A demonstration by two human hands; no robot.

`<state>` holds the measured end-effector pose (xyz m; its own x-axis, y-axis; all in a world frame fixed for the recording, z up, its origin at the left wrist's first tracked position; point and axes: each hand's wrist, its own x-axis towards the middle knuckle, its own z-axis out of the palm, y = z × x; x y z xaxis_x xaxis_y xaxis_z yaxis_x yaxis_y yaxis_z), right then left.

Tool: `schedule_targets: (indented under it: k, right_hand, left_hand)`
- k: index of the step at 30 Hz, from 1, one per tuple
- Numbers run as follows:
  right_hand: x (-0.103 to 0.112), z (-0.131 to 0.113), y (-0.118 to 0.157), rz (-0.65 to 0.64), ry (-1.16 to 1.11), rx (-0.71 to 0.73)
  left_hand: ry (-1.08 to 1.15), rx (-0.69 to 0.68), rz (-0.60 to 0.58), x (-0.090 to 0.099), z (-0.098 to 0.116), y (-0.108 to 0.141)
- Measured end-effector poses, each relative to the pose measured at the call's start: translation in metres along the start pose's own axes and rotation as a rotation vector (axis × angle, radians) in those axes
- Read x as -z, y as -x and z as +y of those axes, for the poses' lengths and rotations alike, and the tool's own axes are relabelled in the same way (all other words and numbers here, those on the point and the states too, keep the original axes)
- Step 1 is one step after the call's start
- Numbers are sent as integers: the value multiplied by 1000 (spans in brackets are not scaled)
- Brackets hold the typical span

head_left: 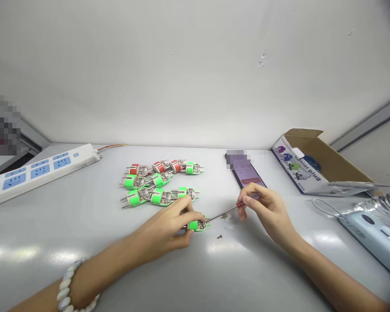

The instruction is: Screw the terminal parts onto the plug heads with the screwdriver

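My left hand point(178, 221) is closed on a green electrical plug point(193, 225) lying on the grey table, its inner parts exposed. Between the fingers and thumb of my right hand point(263, 203) is a screwdriver point(223, 212) with a red handle. The screwdriver's tip meets the right end of that plug. Small screws point(225, 216) and white plastic clips point(229, 227) lie just right of the plug, with one dark screw point(219, 237) nearer to me. Behind my left hand are rows of opened plugs, several green point(134, 198) and a few red point(134, 169).
A white power strip point(40, 170) with blue sockets lies at the left. Behind my right hand rests a phone point(245, 169). An open cardboard box point(299, 173) stands at the back right, with a pale blue device point(373, 238) and its cord in front.
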<state>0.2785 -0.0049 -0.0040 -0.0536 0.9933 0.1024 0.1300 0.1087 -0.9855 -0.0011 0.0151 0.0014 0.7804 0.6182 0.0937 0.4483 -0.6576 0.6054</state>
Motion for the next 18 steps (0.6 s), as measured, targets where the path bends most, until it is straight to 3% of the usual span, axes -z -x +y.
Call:
schedule_targets:
  k: [4, 11, 18]
  right_hand:
    - [3, 1, 3, -20, 41, 65]
    - [8, -12, 10, -150, 285, 395]
    - [11, -31, 11, -366, 419, 635]
  left_hand:
    - [-2, -25, 9, 0, -1, 0]
    - [-32, -30, 20, -2, 0, -1]
    - [-49, -38, 11, -3, -1, -1]
